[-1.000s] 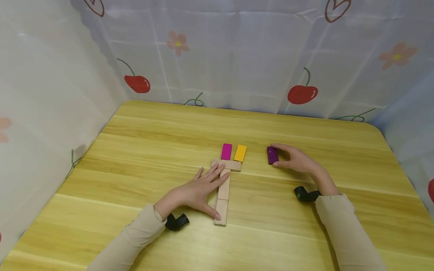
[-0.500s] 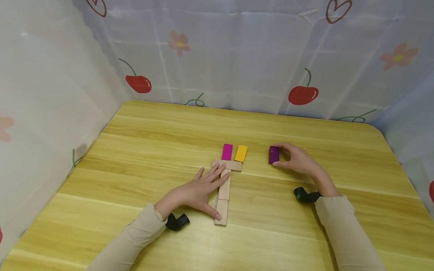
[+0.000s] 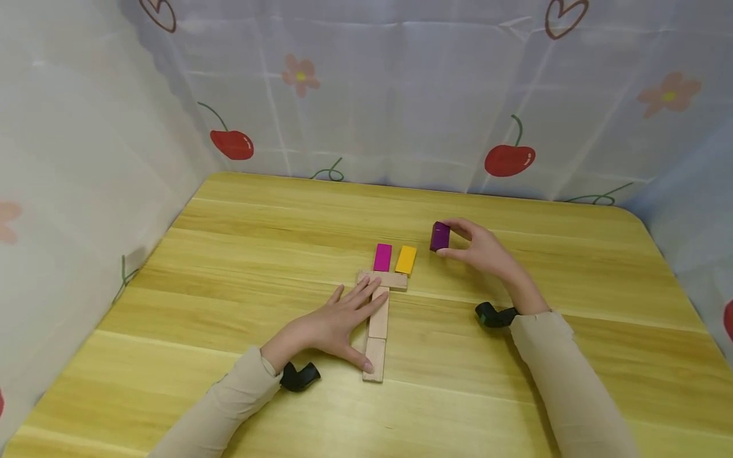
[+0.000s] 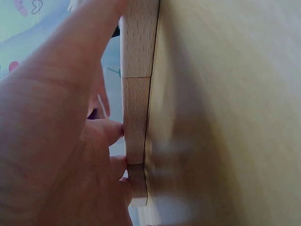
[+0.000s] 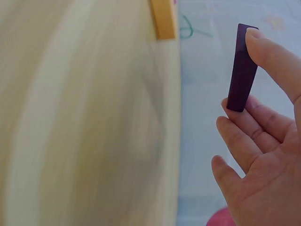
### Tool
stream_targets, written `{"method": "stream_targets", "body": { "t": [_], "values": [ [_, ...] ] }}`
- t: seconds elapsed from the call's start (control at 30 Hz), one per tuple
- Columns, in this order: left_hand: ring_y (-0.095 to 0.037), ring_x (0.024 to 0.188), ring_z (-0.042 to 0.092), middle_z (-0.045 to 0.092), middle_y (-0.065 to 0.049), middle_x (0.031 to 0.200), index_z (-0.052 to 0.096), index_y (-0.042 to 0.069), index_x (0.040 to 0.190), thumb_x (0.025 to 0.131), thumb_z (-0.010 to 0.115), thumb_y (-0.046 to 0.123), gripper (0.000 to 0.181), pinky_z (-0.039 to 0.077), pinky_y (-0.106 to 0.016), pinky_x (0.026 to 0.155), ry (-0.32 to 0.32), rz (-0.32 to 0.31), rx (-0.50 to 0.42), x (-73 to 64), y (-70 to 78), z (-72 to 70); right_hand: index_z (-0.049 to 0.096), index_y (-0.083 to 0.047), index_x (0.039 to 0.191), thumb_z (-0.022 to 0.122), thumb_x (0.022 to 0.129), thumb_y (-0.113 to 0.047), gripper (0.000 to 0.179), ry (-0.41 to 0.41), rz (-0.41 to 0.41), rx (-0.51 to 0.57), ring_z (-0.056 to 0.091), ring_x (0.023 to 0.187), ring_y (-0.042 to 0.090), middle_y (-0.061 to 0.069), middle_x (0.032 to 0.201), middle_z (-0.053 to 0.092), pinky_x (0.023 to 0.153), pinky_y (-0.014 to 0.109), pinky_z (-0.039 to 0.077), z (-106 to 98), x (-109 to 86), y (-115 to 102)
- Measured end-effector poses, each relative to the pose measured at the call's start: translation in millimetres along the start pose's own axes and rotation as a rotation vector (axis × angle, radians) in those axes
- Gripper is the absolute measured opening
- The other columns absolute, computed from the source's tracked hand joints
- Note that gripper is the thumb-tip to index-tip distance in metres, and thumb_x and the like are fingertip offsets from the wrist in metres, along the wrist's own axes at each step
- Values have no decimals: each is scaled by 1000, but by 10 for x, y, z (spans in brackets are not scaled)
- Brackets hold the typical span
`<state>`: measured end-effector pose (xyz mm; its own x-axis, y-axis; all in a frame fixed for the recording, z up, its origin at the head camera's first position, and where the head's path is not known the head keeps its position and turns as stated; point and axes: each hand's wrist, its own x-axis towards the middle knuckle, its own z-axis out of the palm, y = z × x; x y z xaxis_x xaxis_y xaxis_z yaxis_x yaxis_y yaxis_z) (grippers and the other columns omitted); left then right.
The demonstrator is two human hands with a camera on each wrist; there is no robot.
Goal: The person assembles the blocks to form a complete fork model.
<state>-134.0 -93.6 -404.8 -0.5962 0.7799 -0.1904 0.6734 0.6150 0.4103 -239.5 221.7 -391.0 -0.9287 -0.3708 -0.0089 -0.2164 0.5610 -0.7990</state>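
Two plain wooden blocks lie end to end on the table, and a third wooden block lies crosswise at their far end. My left hand rests on this row with fingers spread, thumb on the nearest block and fingertips at the far ones. The left wrist view shows fingertips against the wooden blocks. Behind the crosswise block a magenta block and a yellow block lie side by side. Right of them my right hand pinches a purple block between thumb and fingertips; the right wrist view shows it raised off the tabletop.
The wood-grain table has a rounded far edge. A patterned curtain with cherries and flowers surrounds it at the back and sides. Black curved wrist mounts stick out beside both wrists.
My right hand has lifted the purple block and carried it left and toward the far side, near the yellow block. My left hand has stayed on the wooden blocks.
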Motion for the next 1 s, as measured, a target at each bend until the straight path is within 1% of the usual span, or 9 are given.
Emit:
{"method": "stream_targets", "body": {
  "t": [0.13,0.37,0.5,0.63,0.77,0.97,1.0],
  "values": [
    [-24,138,-16,-15,-9,154,1,12,151,70,66,67,118,-4,-56,105,-2,-2,4,-9,4,-8,45,-3,135,76,80,-28,68,-11,-53,35,34,131,32,15,138,43,103,45,29,105,146,-162],
    [-25,138,-15,-14,-10,154,2,11,151,71,66,66,117,-2,-58,105,6,11,-2,-1,-9,5,46,-1,135,76,81,-23,66,-60,-132,30,35,130,30,15,137,45,104,41,28,313,333,-432],
    [-24,138,-15,-15,-9,154,2,12,151,71,66,67,117,-2,-58,105,5,13,-6,5,-12,7,46,-1,134,76,81,-21,65,-87,-173,25,36,130,29,15,136,45,105,39,28,420,426,-529],
    [-24,138,-15,-14,-8,154,2,12,151,71,66,67,117,-2,-58,105,4,14,-6,9,-13,7,46,-1,134,76,81,-22,65,-125,-187,32,35,130,29,14,137,45,105,39,27,528,518,-595],
    [-24,138,-15,-14,-8,154,2,11,151,71,66,67,116,-2,-58,105,2,16,-1,7,-19,5,46,-2,135,75,82,-24,64,-158,-201,-12,36,130,28,13,136,45,105,41,27,654,604,-646],
    [-25,138,-15,-14,-9,154,2,11,151,71,66,66,116,-2,-57,105,2,23,-6,-1,-32,3,48,-3,133,75,82,-24,62,-206,-234,-115,43,122,29,14,130,50,99,44,34,877,720,-687],
    [-25,138,-15,-14,-10,154,2,10,151,71,66,66,116,-2,-58,105,4,24,-3,-2,-34,5,48,-3,134,75,82,-25,62,-219,-230,-128,41,124,29,14,130,50,100,44,34,912,736,-690]
  ]
}}
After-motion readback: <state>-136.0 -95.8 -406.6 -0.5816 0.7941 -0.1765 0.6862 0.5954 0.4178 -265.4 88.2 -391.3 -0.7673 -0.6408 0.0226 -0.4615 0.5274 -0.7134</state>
